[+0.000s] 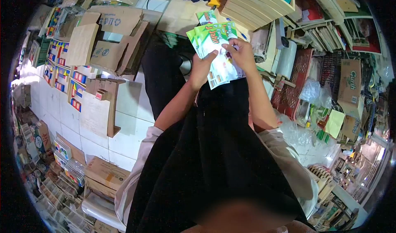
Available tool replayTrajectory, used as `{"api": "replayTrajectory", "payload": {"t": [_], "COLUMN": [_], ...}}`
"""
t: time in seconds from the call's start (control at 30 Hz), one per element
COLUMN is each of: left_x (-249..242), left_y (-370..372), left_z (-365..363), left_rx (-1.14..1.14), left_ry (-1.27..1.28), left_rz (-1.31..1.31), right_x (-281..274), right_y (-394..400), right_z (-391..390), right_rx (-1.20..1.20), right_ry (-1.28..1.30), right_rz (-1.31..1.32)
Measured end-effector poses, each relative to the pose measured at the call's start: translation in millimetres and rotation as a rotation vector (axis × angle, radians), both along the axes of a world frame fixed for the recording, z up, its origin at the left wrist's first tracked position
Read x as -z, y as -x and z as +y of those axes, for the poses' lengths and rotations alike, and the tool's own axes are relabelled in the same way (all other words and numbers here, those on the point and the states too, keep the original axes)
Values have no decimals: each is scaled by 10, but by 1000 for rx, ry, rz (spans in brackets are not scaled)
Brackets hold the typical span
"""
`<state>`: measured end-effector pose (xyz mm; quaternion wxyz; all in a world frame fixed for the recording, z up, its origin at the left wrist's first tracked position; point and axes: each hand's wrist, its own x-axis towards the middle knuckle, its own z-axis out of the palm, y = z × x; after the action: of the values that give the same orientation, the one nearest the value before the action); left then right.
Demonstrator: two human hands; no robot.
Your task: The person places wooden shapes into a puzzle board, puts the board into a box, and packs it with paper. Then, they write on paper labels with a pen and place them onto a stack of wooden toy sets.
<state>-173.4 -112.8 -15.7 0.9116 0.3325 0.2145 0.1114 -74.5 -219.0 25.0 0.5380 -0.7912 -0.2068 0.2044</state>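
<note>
Several green and white printed sheets (222, 68) are fanned out over my lap, overlapping one another. My left hand (203, 68) grips their left side, with the thumb lying on top and the other fingers hidden underneath. On the right side, my right hand (240, 55) is closed on the sheets, thumb and forefinger close together near the upper right part. Another green printed sheet (206, 16) shows just beyond the held ones, by the pale wooden surface (177, 18).
Stacked wooden trays (251, 6) with colourful pieces stand ahead. An open cardboard box (117, 39) is at the left, near wooden boards (97, 109) on the tiled floor. A red crate (293, 84) and plastic bags (311, 91) lie at the right. A cardboard carton (105, 175) sits lower left.
</note>
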Motion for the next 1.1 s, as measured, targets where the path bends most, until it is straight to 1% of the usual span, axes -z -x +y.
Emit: {"api": "replayTrajectory", "payload": {"t": [0.07, 0.1, 0.2, 0.37, 0.43, 0.57, 0.63, 0.67, 0.77, 0.8, 0.83, 0.87, 0.93, 1.0, 1.03, 1.07, 1.1], "left_x": [-48, -55, -36, 19, -2, 43, 77, 58, 29, 26, 30, 15, 1, 64, 70, 79, 91], "left_y": [8, 14, 22, 32, 15, 25, 24, 31, 16, 14, 16, 18, 18, 12, 12, 3, -1], "left_z": [-7, -1, 19, -11, -7, 14, 31, 43, 48, 48, 47, 49, 52, 35, 27, 17, 2], "left_rx": [-27, -28, -25, -38, -73, -125, -149, -159, -192, -194, -183, -172, -154, -136, -141, -147, -134], "left_ry": [-19, -17, -33, -53, -75, -90, -92, -101, -78, -76, -71, -67, -56, -74, -99, -95, -106], "left_rz": [3, 20, 41, 7, 49, 37, 23, 32, 0, -10, -6, -2, 0, 13, 0, -4, 6], "right_x": [91, 123, -62, 31, 64, -59, -27, -156, -633, -539, -352, -414, -416, -287, -428, -403, -338], "right_y": [-101, -127, -187, -252, -263, -256, -317, -300, -160, -235, -373, -378, -301, -290, -182, -150, -130], "right_z": [-45, -110, -180, -268, -262, -296, -347, -308, -206, -316, -513, -522, -498, -464, -384, -342, -315], "right_rx": [29, 79, 116, 45, 49, 83, 313, 309, 454, 452, 305, 157, 160, 122, 152, 147, 156], "right_ry": [56, 24, 21, -1, -13, 20, -15, -28, -34, -36, 142, 317, 312, 84, 111, 113, 68], "right_rz": [-216, -142, -137, -199, -113, -197, -289, -306, -630, -640, -625, -605, -587, -587, -352, -357, -209]}}
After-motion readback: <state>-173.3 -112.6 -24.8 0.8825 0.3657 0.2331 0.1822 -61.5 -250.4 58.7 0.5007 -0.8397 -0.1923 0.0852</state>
